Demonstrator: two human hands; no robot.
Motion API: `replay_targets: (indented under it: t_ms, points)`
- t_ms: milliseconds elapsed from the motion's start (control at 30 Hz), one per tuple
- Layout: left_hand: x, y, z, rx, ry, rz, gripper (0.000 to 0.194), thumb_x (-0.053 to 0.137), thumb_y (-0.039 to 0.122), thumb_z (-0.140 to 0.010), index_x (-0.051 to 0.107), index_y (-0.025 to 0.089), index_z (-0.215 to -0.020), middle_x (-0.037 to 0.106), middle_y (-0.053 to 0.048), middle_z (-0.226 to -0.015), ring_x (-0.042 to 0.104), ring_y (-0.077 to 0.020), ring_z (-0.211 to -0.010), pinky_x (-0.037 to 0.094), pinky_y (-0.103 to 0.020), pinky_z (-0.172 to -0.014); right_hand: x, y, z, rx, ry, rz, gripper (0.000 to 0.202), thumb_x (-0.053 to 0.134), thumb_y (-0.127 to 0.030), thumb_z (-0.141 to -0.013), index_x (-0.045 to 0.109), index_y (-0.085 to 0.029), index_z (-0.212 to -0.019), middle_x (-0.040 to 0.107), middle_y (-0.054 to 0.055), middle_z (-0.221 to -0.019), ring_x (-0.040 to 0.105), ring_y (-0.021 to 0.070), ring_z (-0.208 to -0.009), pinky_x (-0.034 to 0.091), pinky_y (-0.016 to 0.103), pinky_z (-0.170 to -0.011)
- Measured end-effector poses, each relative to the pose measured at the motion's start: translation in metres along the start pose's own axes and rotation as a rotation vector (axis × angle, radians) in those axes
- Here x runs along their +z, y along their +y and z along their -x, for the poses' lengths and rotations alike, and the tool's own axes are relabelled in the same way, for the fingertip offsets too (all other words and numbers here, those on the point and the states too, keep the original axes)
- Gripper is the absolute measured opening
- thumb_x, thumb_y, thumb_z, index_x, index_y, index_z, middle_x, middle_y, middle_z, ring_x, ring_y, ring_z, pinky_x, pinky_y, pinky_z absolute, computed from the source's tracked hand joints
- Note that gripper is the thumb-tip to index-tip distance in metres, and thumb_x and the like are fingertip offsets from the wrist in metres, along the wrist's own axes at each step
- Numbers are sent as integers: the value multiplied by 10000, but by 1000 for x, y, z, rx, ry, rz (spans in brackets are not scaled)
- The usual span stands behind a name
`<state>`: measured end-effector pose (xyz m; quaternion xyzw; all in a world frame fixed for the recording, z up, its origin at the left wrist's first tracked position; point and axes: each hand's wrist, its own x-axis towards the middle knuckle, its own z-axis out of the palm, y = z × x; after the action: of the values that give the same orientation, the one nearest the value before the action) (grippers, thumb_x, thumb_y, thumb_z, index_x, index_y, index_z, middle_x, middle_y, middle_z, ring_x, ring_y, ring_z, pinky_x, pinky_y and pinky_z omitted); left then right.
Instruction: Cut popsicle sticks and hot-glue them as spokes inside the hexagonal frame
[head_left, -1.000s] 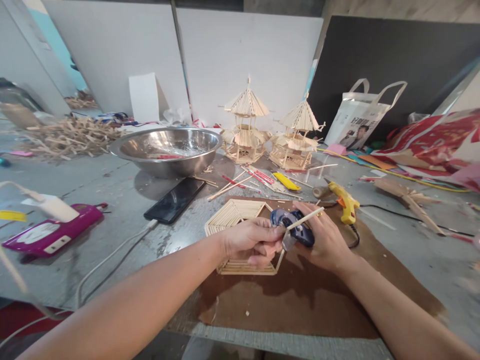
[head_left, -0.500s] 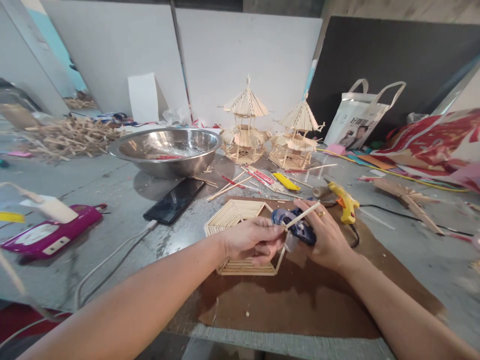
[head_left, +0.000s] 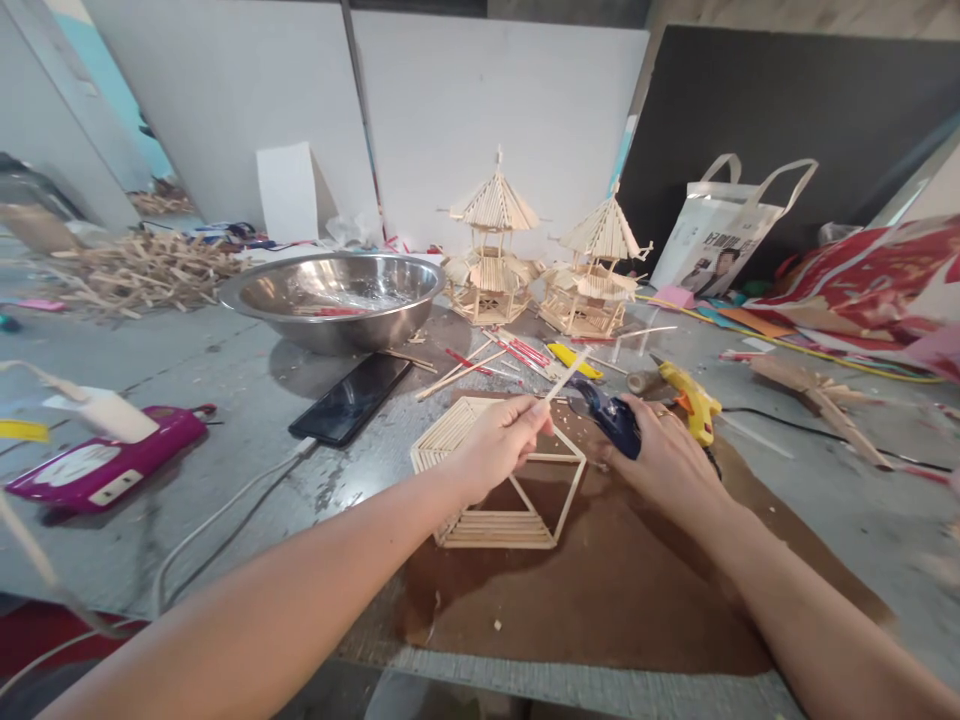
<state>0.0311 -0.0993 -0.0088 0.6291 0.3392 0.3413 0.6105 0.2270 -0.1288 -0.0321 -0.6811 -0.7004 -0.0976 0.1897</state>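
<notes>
Between the thumb and fingers of my left hand is a thin pale stick, its free end pointing up and to the right. My right hand is wrapped round a dark blue hand tool, whose head points left near the stick without touching it. Below my left hand, a hexagonal frame of pale sticks lies flat on a brown mat. Its left and lower sides have several rows of sticks, and its right part has open gaps. My left hand hides some of the frame.
Behind the mat are a metal bowl, a phone, loose sticks, a yellow cutter and two stick pagodas. A yellow glue gun with a black cord lies right. A purple power strip is at left.
My hands have moved apart, and the blue tool is now clear of my left fingers. The stick has shifted left and up, pointing more steeply. More of the frame's right side shows.
</notes>
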Motion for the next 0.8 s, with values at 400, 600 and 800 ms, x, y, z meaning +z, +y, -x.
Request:
replay_targets:
  t_ms: [400,600,800]
  points:
    - [-2,-4,-3,-36,27,-127,258,349,379,-795,448,148,-737,221,80,-466,196,-33,-375,171,-173,-373,8,11,-5,117,-286,262,574,236,-590,-743,507,-121,-934,593,165,-813,561,290,-764,381,356,-576]
    - [-5,-6,-3,-1,-2,-366,314,310,400,-797,491,151,-738,238,71,-468,226,-49,-403,200,-184,-403,13,4,-3,112,-268,294,589,290,-553,-751,469,-87,-1065,561,186,-959,520,295,-875,357,396,-708]
    - [-3,-7,-1,177,13,-740,315,305,362,-810,496,153,-672,426,34,-552,382,-73,-521,283,-198,-507,5,0,0,-157,111,15,366,332,-376,-804,493,-155,-1048,547,102,-1029,486,219,-944,364,353,-797]
